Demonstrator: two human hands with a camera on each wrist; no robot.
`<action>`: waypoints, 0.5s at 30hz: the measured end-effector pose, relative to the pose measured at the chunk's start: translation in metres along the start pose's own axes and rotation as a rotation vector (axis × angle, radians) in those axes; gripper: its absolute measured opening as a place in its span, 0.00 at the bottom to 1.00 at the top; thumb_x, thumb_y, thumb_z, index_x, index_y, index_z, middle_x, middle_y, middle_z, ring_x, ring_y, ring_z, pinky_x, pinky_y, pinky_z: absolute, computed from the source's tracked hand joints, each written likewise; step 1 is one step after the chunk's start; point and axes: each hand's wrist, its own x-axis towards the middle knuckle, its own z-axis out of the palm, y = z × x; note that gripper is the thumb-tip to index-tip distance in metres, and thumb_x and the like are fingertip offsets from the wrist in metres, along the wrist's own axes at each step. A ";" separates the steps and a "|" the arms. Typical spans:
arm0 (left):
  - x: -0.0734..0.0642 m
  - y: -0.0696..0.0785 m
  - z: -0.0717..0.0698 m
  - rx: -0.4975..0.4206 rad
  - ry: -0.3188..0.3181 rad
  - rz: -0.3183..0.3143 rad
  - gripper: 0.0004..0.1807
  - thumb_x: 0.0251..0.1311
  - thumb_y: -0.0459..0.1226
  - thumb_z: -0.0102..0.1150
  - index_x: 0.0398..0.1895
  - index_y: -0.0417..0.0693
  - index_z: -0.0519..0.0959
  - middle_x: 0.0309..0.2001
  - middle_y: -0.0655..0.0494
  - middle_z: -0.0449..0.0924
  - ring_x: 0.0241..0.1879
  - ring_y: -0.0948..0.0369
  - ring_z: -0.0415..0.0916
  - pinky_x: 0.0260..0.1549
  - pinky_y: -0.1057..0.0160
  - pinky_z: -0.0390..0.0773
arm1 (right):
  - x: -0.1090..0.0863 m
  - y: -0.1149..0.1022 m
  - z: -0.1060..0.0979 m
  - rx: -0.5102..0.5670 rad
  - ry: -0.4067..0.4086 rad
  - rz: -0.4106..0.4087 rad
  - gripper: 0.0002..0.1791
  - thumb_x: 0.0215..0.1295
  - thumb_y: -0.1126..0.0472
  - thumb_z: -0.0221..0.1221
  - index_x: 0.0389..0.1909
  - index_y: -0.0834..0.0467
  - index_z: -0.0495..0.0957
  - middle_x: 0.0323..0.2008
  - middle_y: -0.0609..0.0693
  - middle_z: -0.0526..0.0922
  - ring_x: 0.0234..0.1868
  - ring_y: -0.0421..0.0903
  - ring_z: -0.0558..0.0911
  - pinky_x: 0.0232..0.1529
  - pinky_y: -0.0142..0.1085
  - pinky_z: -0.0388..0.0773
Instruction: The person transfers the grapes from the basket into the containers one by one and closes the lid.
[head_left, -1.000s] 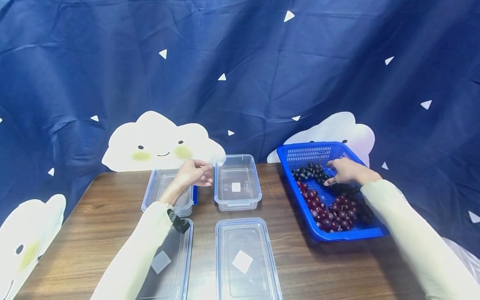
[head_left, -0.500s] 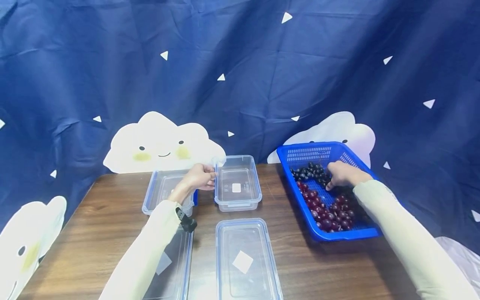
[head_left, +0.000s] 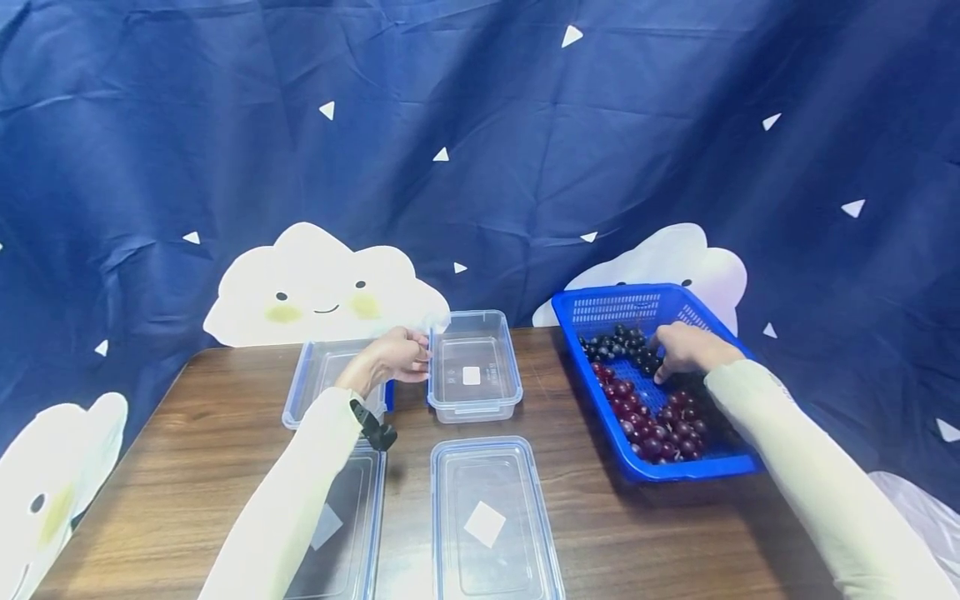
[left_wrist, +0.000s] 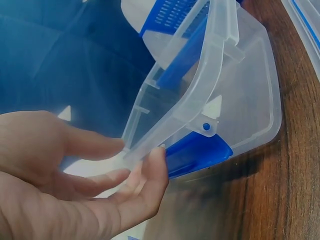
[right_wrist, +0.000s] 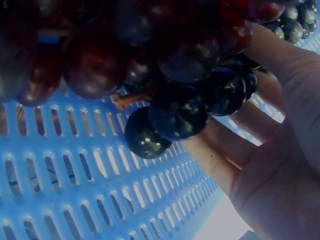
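At the left rim of a clear plastic food container [head_left: 476, 408], my left hand [head_left: 393, 357] pinches the edge beside a hanging blue latch [left_wrist: 197, 152]. Its thumb lies over the rim and the other fingers are bent below. My right hand [head_left: 686, 348] reaches into a blue basket [head_left: 693, 472] on the right. In the right wrist view, its fingers curl under a bunch of black grapes [right_wrist: 180, 112], with the thumb partly hidden behind fruit. Red grapes [head_left: 645, 425] lie nearer the basket's front, and more black grapes [head_left: 618, 342] sit towards the back.
A second clear container [head_left: 315, 375] stands to the left, partly behind my left wrist. Two clear lids lie in front: one lid [head_left: 491, 492] at the middle, another lid [head_left: 352, 525] partly under my left forearm. A blue curtain [head_left: 495, 125] hangs behind the wooden table [head_left: 600, 542].
My left hand has moved right from the gap between the containers onto the middle container's rim. The right hand has settled lower in the basket, its fingers drawn in round the black grapes.
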 end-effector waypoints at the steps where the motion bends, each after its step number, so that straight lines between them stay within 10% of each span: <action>1: 0.000 0.000 -0.001 0.005 -0.001 -0.002 0.25 0.72 0.24 0.49 0.71 0.34 0.61 0.55 0.44 0.71 0.41 0.56 0.75 0.43 0.64 0.86 | 0.000 0.000 0.000 0.009 0.000 0.008 0.36 0.55 0.57 0.78 0.61 0.71 0.79 0.54 0.72 0.85 0.56 0.72 0.83 0.57 0.66 0.81; 15: 0.009 -0.003 -0.002 0.018 0.020 -0.001 0.23 0.72 0.25 0.52 0.68 0.31 0.65 0.48 0.46 0.74 0.35 0.60 0.76 0.37 0.68 0.86 | -0.001 0.005 0.007 -0.009 0.052 -0.057 0.31 0.58 0.62 0.76 0.60 0.72 0.80 0.55 0.73 0.84 0.58 0.74 0.82 0.58 0.67 0.80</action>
